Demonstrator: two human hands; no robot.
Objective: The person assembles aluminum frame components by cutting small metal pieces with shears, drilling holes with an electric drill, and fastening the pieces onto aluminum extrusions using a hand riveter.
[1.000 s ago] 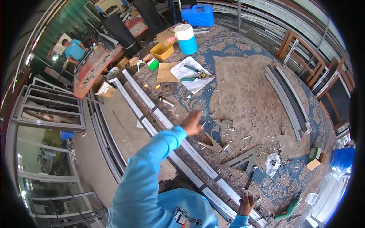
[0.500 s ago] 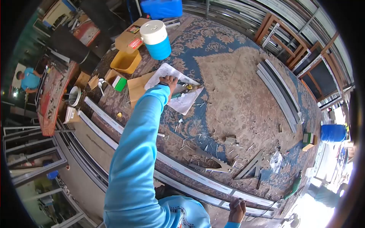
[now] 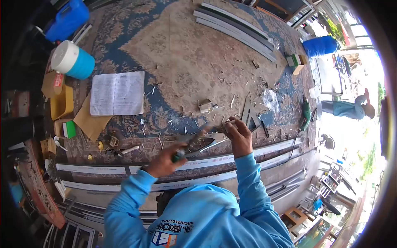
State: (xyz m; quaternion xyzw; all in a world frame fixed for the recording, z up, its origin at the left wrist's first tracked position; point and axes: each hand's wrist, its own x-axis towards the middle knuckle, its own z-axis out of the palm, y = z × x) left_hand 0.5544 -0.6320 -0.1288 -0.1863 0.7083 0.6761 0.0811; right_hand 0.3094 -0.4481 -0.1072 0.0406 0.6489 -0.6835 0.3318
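Observation:
My left hand (image 3: 163,162) is closed around a green-handled hand tool (image 3: 178,156), whose front end is blurred. Beside it, my right hand (image 3: 240,138) pinches a small silvery piece (image 3: 226,123), its shape unclear. Both hands are over the near side of the carpet-covered table (image 3: 186,53), close together but apart. Below them run two long white-filmed profiles (image 3: 198,163), with printed lettering. An open notebook (image 3: 117,94) with handwriting lies at the left on brown paper (image 3: 89,122). A metal triangle (image 3: 248,113) rests right of my right hand.
A white and blue jug (image 3: 72,60), a yellow bin (image 3: 62,103) and a blue container (image 3: 68,18) stand at the left. Grey profiles (image 3: 235,31) lie at the back. A green drill (image 3: 305,113) is at the right, with a person (image 3: 351,108) beyond. Small metal bits litter the carpet.
My left hand has come back from the notebook with the green-handled tool; no tools lie on the notebook now. My right hand has lifted off the profiles toward it. The view has turned right.

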